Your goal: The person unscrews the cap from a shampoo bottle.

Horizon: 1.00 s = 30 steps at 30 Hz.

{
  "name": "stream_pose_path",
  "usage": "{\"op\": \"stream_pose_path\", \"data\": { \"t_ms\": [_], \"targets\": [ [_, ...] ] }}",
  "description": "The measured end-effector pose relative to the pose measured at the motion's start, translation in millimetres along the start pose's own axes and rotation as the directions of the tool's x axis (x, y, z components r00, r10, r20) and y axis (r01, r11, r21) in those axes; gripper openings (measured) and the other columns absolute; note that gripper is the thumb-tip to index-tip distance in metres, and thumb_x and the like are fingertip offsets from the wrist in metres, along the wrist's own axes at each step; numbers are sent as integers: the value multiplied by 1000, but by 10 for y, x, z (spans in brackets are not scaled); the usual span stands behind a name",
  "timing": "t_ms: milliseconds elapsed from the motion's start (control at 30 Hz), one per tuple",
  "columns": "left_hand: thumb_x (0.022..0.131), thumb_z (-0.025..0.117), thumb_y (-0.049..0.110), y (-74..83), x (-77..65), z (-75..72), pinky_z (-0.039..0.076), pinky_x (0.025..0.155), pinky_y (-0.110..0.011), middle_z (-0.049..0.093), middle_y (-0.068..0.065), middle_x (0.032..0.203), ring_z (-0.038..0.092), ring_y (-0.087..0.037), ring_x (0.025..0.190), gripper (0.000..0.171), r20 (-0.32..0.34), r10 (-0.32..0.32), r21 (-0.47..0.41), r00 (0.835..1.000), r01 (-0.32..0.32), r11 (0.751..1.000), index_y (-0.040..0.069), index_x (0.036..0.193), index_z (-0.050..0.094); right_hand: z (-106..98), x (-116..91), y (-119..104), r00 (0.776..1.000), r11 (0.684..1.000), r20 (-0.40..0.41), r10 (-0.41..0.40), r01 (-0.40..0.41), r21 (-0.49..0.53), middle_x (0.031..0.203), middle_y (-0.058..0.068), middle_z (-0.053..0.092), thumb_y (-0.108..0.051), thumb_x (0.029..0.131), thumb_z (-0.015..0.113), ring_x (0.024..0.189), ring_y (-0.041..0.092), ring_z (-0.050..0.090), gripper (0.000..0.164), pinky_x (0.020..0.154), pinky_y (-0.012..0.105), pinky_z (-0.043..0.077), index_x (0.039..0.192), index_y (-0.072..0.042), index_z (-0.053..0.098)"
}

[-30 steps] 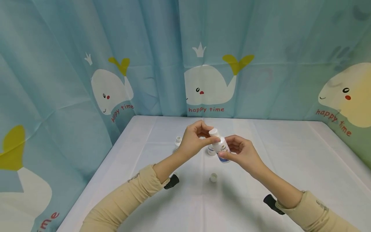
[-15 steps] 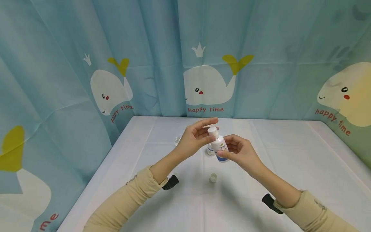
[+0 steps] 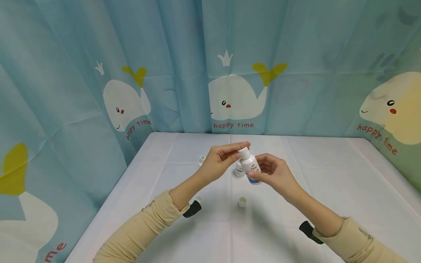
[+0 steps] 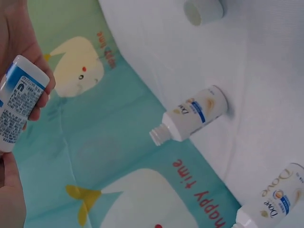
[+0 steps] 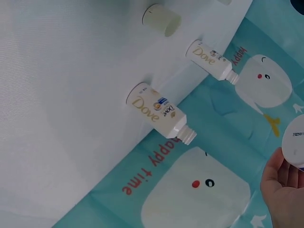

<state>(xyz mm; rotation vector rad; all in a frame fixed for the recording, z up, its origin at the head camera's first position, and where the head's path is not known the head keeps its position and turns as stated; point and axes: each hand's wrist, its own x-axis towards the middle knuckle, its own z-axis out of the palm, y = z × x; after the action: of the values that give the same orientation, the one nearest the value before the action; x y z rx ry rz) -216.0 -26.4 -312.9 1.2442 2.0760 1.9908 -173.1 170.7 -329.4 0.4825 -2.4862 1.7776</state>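
A white Dove bottle (image 3: 252, 168) with a blue lower band is held tilted above the table. My right hand (image 3: 277, 175) grips its body, thumb across the label. My left hand (image 3: 217, 161) pinches the white cap (image 3: 243, 151) on its top between thumb and fingers. The left wrist view shows the held bottle's printed back (image 4: 21, 104); its round base (image 5: 295, 141) appears in the right wrist view. Behind the hands stand two uncapped Dove bottles, the nearer one (image 5: 159, 111) partly hidden in the head view and the other (image 5: 211, 59) farther left.
A loose cap (image 3: 242, 202) lies on the white tabletop (image 3: 329, 175) in front of the hands. Another cap (image 3: 198, 199) shows just past the left forearm. A blue curtain (image 3: 184, 44) with whale prints hangs along the table's back and sides.
The left fingers lifted away from the cap half a second ago, then came down round it again. The right hand keeps its grip on the bottle with hardly any movement.
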Motion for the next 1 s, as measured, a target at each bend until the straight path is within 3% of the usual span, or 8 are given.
{"op": "stream_pose_path", "data": {
  "t_ms": [467, 767, 900, 1000],
  "targets": [
    [88, 59, -6, -5, -32, 20, 52, 91, -30, 58, -25, 123, 59, -38, 112, 32, -77, -67, 13, 995, 69, 998, -12, 119, 58, 7, -21, 28, 1000, 1000, -3, 4, -4, 15, 103, 7, 65, -11, 82, 72, 84, 7, 62, 36, 77, 20, 54, 111, 5, 58],
    [81, 66, -8, 55, -4, 26, 56, 84, -32, 63, -25, 114, 65, -39, 97, 26, -159, -92, 26, 983, 97, 995, -12, 107, 64, 4, -6, 16, 1000, 999, 1, -20, 20, 37, 96, -11, 64, -8, 81, 73, 85, 6, 62, 36, 78, 19, 54, 111, 5, 58],
    [79, 70, -6, 74, 14, 34, 57, 80, -30, 66, -26, 104, 69, -20, 83, 22, -186, -95, 50, 978, 106, 993, -11, 100, 64, 9, 1, 16, 1000, 999, 3, -16, 16, 38, 95, -12, 64, -9, 80, 74, 86, 7, 63, 37, 78, 19, 54, 111, 4, 58],
    [79, 71, -5, 67, 31, 51, 56, 76, -25, 63, -27, 99, 64, -5, 75, 20, -203, -101, 51, 974, 114, 992, -10, 96, 62, 9, 3, 14, 1000, 999, 1, -15, 15, 35, 95, -12, 64, -9, 80, 74, 86, 6, 63, 37, 79, 19, 54, 110, 4, 58]
  ]
}}
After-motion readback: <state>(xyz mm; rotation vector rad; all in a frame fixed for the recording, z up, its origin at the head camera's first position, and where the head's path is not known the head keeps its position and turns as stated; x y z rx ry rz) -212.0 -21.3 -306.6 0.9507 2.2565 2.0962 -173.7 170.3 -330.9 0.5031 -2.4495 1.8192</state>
